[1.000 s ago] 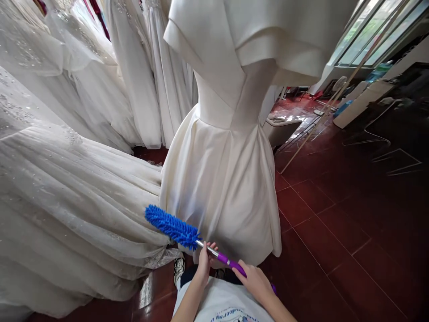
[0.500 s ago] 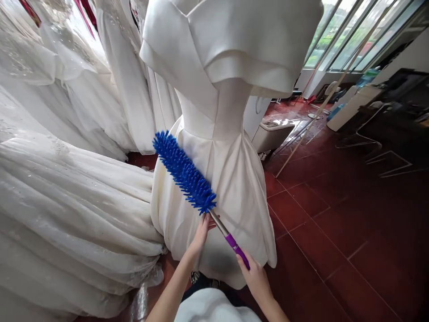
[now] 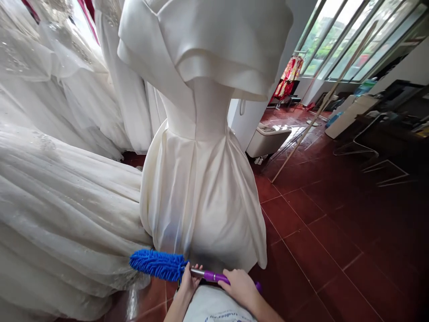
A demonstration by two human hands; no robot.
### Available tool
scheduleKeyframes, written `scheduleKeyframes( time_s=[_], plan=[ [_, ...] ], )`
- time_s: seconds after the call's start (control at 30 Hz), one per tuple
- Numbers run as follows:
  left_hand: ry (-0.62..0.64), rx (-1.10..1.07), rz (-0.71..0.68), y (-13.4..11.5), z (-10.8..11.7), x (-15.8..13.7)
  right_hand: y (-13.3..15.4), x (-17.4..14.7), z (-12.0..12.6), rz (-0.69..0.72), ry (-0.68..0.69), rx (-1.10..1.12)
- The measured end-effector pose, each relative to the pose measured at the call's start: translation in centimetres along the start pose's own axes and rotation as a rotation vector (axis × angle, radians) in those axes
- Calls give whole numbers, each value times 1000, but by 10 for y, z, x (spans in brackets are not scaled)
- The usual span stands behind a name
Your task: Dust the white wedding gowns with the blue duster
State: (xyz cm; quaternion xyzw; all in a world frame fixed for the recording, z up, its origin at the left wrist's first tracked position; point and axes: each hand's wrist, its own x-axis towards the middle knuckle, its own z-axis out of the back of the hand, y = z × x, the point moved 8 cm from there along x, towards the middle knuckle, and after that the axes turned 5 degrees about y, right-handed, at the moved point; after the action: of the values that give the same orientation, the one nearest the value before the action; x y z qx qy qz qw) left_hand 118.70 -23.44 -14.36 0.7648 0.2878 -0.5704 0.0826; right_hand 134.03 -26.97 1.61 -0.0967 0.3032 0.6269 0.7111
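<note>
A duster with a fluffy blue head, a short metal shaft and a purple handle lies nearly level, low in front of my body. My right hand is wrapped over the purple handle, whose end shows past the wrist. Near the base of the blue head, my left hand holds the metal shaft between thumb and fingers. Just beyond the duster stands a white satin dress, with folded layers at the top and a pleated skirt. The blue head points left, close to the hem of a spread white gown.
More white gowns hang at the back left. To the right is a red tiled floor. A long wooden pole leans there, with a pale seat behind it. Dark furniture with metal legs stands farther right, near windows.
The duster has come down from the dress's skirt toward my body and turned from diagonal to nearly level. Both hands have moved with it. My view has shifted slightly right.
</note>
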Motion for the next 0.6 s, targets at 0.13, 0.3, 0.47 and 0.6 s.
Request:
scheduleKeyframes(
  time_s=[0.13, 0.3, 0.47, 0.6],
  plan=[
    [45, -231, -183, 10, -53, -40, -55, -9, 33, 168, -182, -50],
    [355, -135, -500, 6, -174, -118, -143, -37, 80, 187, -558, 145],
    [591, 264, -751, 28, -277, -154, -205, -50, 79, 29, -496, 369],
    [373, 426, -859, 50, -268, -119, -219, -53, 54, -57, -302, 463]
  ],
)
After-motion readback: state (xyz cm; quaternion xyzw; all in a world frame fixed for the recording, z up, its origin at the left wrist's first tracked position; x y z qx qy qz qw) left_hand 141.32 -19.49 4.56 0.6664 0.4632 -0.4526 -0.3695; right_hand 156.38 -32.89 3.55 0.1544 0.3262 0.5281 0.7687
